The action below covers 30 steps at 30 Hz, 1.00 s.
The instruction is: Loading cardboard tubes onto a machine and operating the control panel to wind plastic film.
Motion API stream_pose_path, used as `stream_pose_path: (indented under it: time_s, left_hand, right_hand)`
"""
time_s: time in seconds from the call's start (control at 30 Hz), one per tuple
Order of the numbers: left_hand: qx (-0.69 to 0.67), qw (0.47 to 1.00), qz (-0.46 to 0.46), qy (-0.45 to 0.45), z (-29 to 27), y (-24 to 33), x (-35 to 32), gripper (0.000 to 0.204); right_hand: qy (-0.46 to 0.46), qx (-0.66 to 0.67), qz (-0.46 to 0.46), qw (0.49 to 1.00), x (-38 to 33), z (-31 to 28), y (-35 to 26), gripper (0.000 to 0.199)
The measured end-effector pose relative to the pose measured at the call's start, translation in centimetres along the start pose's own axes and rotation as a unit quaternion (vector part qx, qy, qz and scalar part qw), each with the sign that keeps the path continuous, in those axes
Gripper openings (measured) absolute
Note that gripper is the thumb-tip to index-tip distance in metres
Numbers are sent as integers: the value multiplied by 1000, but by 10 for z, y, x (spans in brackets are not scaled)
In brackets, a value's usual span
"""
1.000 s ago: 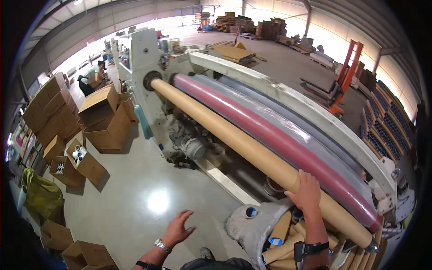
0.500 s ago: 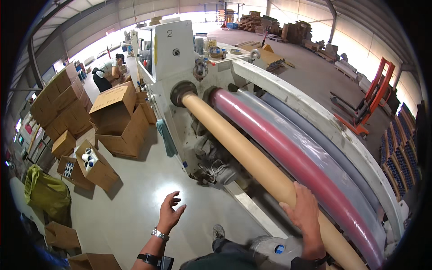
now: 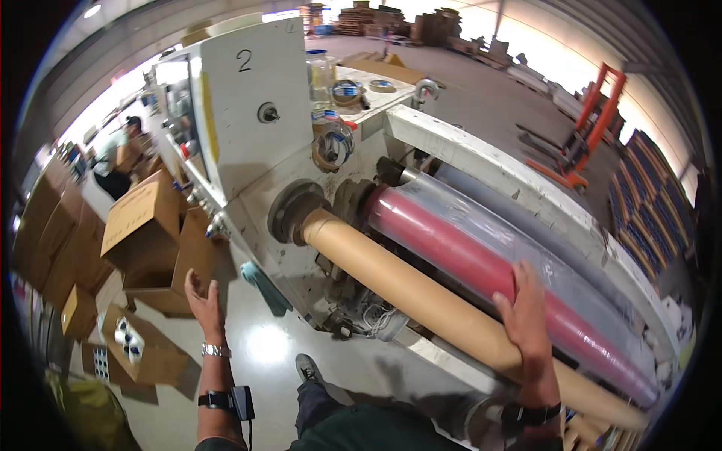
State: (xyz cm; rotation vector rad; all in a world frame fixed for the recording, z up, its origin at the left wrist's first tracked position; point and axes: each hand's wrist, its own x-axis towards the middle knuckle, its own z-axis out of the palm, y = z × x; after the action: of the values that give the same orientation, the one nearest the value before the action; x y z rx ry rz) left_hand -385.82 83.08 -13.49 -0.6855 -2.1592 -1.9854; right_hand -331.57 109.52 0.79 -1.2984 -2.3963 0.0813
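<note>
Brown tube [image 3: 421,290] passes below the right hand [image 3: 524,312], loosely extended over the red roll [image 3: 451,236], contact unclear; the left hand [image 3: 206,305] is wide, empty.

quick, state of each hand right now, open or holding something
Left hand: open, empty.
Right hand: open, over the glossy red roller and long tan cardboard tube; whether it touches either cannot be told.
</note>
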Motion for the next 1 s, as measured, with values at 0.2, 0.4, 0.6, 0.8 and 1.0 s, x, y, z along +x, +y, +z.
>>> stream_pose_path:
  time_s: [0.2,0.4,0.6,0.8,1.0]
  left_hand:
    - [55,995,84,-30,42,-48,151,62]
    - [-27,987,127,-98,81,-61,191,51]
    - [-21,984,144,-100,73,-59,211,24]
    - [235,958,159,-31,64,-77,301,21]
    - [176,966,189,-7,69,-132,352,43]
  right_hand:
    - [52,-99,88,990,64,43,-14,69]
    - [-96,-115,217,965,71,48,-17,72]
    - [-56,-141,197,969,66,54,-33,77]
    - [-60,-147,214,964,58,53,-42,83]
    - [-61,-141,236,960,57,57,-45,85]
